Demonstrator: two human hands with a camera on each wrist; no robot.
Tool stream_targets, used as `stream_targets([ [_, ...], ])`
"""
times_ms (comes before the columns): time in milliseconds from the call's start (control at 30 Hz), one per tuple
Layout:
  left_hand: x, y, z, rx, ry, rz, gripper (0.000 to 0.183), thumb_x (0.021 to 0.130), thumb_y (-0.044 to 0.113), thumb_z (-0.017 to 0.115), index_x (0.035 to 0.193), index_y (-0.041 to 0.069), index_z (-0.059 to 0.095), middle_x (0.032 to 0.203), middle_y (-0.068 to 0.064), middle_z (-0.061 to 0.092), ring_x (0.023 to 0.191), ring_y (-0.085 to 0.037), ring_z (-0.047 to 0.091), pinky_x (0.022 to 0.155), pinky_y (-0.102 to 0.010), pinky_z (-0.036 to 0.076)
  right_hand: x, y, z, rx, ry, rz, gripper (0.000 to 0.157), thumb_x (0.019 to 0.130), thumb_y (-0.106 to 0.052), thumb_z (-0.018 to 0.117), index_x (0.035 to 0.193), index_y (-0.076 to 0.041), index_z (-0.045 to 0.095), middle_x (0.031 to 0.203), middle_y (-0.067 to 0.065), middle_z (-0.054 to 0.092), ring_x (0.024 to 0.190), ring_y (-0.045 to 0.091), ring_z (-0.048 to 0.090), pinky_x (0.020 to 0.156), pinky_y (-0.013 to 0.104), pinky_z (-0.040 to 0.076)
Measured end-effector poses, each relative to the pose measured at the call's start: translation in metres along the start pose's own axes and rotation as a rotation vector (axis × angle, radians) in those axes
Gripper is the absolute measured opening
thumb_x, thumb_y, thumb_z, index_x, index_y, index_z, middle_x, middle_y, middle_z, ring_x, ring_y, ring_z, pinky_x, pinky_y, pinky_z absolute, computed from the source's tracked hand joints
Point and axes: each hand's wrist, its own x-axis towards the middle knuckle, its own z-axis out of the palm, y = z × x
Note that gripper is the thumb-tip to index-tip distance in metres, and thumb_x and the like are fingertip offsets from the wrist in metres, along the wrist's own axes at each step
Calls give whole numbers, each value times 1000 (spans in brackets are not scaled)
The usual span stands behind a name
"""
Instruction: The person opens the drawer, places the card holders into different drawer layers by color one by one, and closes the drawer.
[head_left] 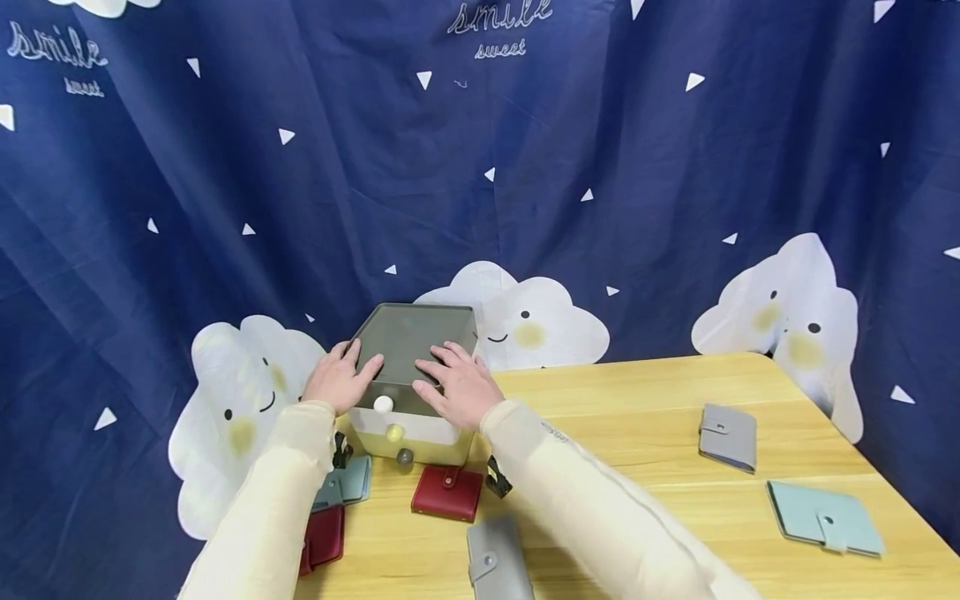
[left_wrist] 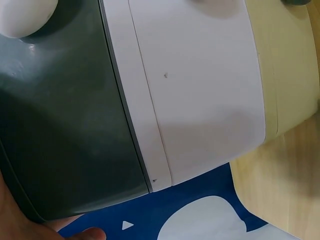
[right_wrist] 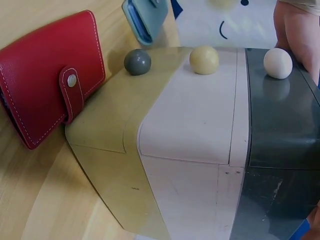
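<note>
A small three-drawer box [head_left: 420, 342] has a dark grey-green top tier, a white middle one and a yellow bottom one. Its drawers look closed, each with a round knob: white [right_wrist: 278, 63], yellow [right_wrist: 204, 60] and grey [right_wrist: 137, 62]. On the left edge of its top rests my left hand [head_left: 335, 379], fingers spread forward. My right hand [head_left: 461, 387] lies across the top's right side with fingers extended. Directly in front of the box lies a red wallet [head_left: 447, 492] with a snap strap.
Left of the red wallet are a light blue wallet [head_left: 352, 481] and another red one [head_left: 324, 536], partly behind my left sleeve. A grey wallet [head_left: 500, 562] lies nearer me. Far right on the wooden table [head_left: 600, 408] are grey [head_left: 727, 436] and light blue wallets [head_left: 825, 517]. A blue curtain [head_left: 480, 167] hangs behind.
</note>
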Motion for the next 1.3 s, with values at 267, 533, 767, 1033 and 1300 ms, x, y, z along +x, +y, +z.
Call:
stream_targets([
  [267,-3,5,-2,12,-8,-17,87,96,66,21,149,-3,25,149,-29,25,132,-50,29,108,-60,25,-1,1,-1,14,-11,2,54,99,-59,29,143,-33,47,153,-3,34,144,16,19,110,58,26],
  [533,-2,5,1,23,-3,-23,88,96,67,19,149,-3,25,149,-30,25,132,-50,29,108,-60,25,-2,4,0,11,-18,-7,55,99,-61,27,143,-34,46,153,-4,33,144,16,19,109,59,25],
  [767,-3,15,1,40,6,-22,83,98,62,21,149,-4,27,148,-30,28,132,-48,31,108,-58,26,-6,10,-7,33,-40,-10,55,98,-61,28,143,-34,46,153,-4,33,144,16,18,109,60,24],
  [1033,-1,41,4,63,-9,-58,81,98,61,23,149,-3,25,149,-28,27,132,-45,32,108,-58,26,-13,30,-18,65,-41,-18,55,99,-60,29,143,-33,46,153,-5,33,145,15,16,110,60,21],
  [1300,-3,62,10,71,-2,-91,78,99,58,24,149,-1,28,149,-26,28,132,-43,33,105,-60,28,-22,47,-23,127,-37,-25,52,99,-58,33,142,-31,48,153,-4,34,145,16,15,111,60,20],
])
